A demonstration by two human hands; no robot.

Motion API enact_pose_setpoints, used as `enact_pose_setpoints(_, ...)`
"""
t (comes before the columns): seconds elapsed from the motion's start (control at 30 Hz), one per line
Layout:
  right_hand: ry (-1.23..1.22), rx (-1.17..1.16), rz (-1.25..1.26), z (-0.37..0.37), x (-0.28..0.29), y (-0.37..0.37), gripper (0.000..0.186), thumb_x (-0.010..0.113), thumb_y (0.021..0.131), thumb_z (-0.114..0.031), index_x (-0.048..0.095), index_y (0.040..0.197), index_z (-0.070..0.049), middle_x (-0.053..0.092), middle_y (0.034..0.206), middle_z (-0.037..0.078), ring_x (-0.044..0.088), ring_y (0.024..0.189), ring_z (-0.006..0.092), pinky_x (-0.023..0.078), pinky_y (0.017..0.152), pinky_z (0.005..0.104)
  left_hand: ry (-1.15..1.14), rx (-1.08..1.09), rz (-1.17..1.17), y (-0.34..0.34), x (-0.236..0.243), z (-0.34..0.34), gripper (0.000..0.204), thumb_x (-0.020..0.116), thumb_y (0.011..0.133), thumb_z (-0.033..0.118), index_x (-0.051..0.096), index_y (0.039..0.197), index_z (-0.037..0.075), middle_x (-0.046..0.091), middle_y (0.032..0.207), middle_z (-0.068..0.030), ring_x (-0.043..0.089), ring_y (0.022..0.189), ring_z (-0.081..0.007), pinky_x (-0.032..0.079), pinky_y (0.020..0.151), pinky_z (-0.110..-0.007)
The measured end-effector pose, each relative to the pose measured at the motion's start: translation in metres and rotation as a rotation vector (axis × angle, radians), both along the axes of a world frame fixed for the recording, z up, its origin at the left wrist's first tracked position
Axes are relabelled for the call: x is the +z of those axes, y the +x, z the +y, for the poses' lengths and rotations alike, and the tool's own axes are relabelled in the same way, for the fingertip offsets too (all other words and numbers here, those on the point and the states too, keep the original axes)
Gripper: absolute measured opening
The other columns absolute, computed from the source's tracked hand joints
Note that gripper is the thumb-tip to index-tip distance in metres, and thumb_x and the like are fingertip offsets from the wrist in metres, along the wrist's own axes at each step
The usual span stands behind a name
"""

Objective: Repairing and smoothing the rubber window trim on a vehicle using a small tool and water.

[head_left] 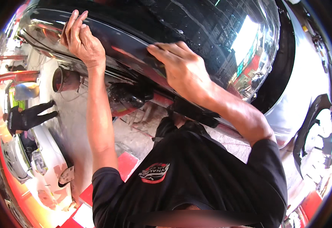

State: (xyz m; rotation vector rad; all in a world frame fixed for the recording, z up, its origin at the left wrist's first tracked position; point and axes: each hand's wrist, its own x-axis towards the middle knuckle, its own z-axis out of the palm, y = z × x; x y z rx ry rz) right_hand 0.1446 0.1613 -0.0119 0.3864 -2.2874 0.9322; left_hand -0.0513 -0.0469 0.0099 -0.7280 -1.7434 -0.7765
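A glossy black car body (143,22) fills the top of the view, with a long rounded edge (126,40) running across it. At the left part of that edge is my left hand (83,42), raised with its fingers stretched and slightly bent, and nothing shows in it. My right hand (185,66) lies on the panel further right, fingers extended along the edge and a little blurred. Whatever might be under its palm is hidden.
A dark bucket (66,79) stands on the floor to the left. Beyond it are a person in dark clothes (29,116) and a white car (46,159). A black curved part (310,125) is at the right, beside a pale panel (295,87). A dark glossy part (126,97) sits below the car edge.
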Motion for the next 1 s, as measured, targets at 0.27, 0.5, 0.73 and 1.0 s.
enact_pose_setpoints(0.27, -0.047, 0.068, -0.045, -0.011, 0.012, -0.023, 0.048, 0.064, 0.075, 0.004, 0.071, 0.122, -0.002, 0.072, 0.117, 0.014, 0.066, 0.102, 0.0350, 0.058, 0.089, 0.0416, -0.103, 0.036, 0.084, 0.004, 0.003, 0.001, 0.029, 0.049, 0.094, 0.003, 0.076, 0.106, 0.000, 0.074, 0.125, -0.0111, 0.064, 0.122, -0.0243, 0.041, 0.109, -0.038)
enact_pose_setpoints(0.5, -0.023, 0.083, 0.017, -0.009, 0.013, -0.032, 0.030, 0.069, 0.076, -0.004, 0.072, 0.106, -0.001, 0.069, 0.102, 0.013, 0.063, 0.097, 0.0345, 0.057, 0.087, 0.0417, -0.039, -0.052, 0.007, 0.004, 0.006, 0.010, 0.027, 0.049, 0.094, 0.001, 0.072, 0.106, -0.005, 0.072, 0.124, -0.0166, 0.067, 0.116, -0.0300, 0.048, 0.107, -0.040)
enact_pose_setpoints(0.73, -0.027, 0.063, -0.010, 0.030, -0.022, 0.026, 0.050, 0.070, 0.072, 0.002, 0.070, 0.122, -0.001, 0.071, 0.112, 0.014, 0.066, 0.101, 0.0323, 0.059, 0.088, 0.0402, -0.150, 0.101, 0.045, 0.010, 0.009, 0.008, 0.030, 0.048, 0.093, 0.002, 0.074, 0.107, -0.005, 0.074, 0.124, -0.0126, 0.065, 0.120, -0.0257, 0.043, 0.110, -0.039)
enact_pose_setpoints(1.0, -0.047, 0.089, -0.048, 0.008, -0.004, 0.000, 0.041, 0.068, 0.078, -0.003, 0.070, 0.119, -0.001, 0.070, 0.109, 0.014, 0.063, 0.099, 0.0339, 0.057, 0.087, 0.0431, -0.074, 0.061, 0.039, 0.002, 0.002, 0.000, 0.035, 0.049, 0.097, 0.015, 0.080, 0.109, 0.006, 0.074, 0.127, -0.0075, 0.064, 0.122, -0.0222, 0.035, 0.109, -0.038)
